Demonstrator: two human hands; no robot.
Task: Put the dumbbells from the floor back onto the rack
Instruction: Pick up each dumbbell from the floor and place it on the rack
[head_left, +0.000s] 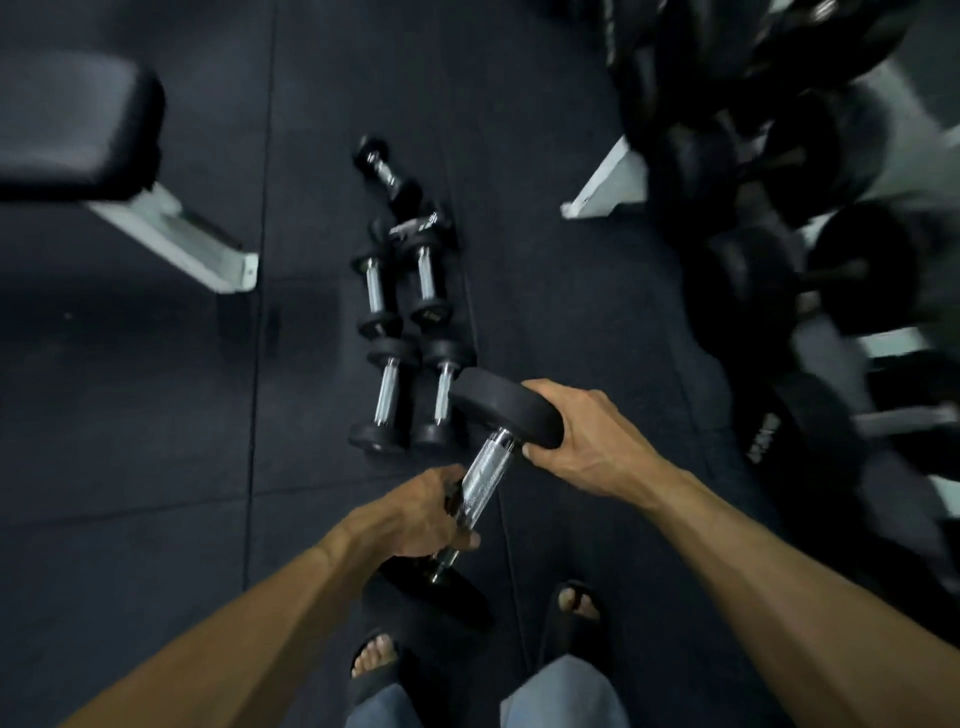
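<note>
Together both hands (415, 514) (576, 431) grip one lifted dumbbell (480, 475).

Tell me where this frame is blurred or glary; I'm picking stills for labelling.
Head view: dim overall; the rack at right is smeared by motion blur, the bench softly blurred; the held dumbbell and both hands are sharp, with glare on its chrome handle; wide-angle bending at the edges.

Light: dim, cool, floor (130, 415) near black.
Glare: bright glints on chrome dumbbell handle (485, 475).
Blur: rack (831, 234) on the right smeared by motion; bench (78, 130) soft.
Distortion: wide-angle stretch at edges.
</note>
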